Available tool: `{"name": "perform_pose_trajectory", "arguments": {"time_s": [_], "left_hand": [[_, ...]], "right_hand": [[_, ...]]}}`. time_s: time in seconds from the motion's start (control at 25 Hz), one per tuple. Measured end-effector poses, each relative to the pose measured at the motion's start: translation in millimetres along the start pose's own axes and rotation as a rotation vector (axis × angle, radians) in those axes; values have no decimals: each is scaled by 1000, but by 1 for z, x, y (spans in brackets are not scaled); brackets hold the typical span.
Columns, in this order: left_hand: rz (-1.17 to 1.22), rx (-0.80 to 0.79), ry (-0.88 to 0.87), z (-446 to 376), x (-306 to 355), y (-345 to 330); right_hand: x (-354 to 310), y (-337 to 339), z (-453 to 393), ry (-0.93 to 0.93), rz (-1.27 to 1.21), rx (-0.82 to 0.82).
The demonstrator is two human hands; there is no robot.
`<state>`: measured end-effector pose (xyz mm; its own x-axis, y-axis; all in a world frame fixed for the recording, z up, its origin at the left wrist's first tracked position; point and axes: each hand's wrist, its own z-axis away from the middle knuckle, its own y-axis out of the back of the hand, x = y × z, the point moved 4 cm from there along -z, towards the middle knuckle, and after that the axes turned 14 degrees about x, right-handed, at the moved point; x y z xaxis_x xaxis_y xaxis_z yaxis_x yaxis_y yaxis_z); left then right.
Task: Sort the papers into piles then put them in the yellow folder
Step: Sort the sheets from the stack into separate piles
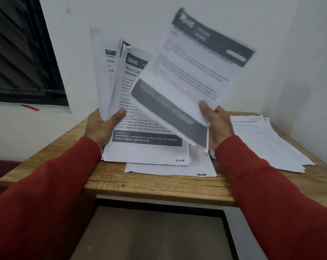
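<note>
Our left grip point(102, 126) pinches a fanned sheaf of papers point(138, 109), thumb pressed across the front sheet and fingers curled behind, while our right grip point(217, 124) pinches a separate sheet or two point(192, 72), thumb on the face and fingers underneath. That right-hand paper is blurred, tilted up and away from the fan, and overlaps its right edge; we judge it is being peeled off for sorting. Just below both grips, more papers point(170, 169) lie flat on the wooden counter point(155, 186), with pen marks near their lower corners. To the right of the right grip, well apart from it, a loose pile point(267, 141) rests on the counter near the wall, which we take to be one sorted pile. Whether the sheets beneath our grips form a second pile or merely unsorted stock, we cannot tell. No yellow folder shows anywhere in view, so we cannot say where it is. By our reckoning the task is in its sorting stage, perhaps partway: some sheets are set down, yet a good handful remains in the left grip. Left to do are the rest of the sorting and all of the filing into the folder.
</note>
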<state>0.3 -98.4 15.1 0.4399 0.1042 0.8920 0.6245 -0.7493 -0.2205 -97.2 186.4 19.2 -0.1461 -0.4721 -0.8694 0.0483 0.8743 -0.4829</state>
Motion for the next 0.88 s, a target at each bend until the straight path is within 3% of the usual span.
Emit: {"name": "perform_pose_trajectory", "arguments": {"time_s": [0.12,0.2,0.52,0.68,0.88], "left_hand": [[-26,5,-17,3,4,-2],[-24,9,-19,4,6,-3],[57,-32,56,6,6,-5],[30,-29,27,6,7,-4],[26,-63,34,8,7,-7]], "right_hand": [[19,-11,5,-3,229,-131],[23,-10,4,48,300,-136],[13,-2,-2,131,230,-1],[14,-6,3,80,204,-75],[10,-3,1,145,211,-17]]}}
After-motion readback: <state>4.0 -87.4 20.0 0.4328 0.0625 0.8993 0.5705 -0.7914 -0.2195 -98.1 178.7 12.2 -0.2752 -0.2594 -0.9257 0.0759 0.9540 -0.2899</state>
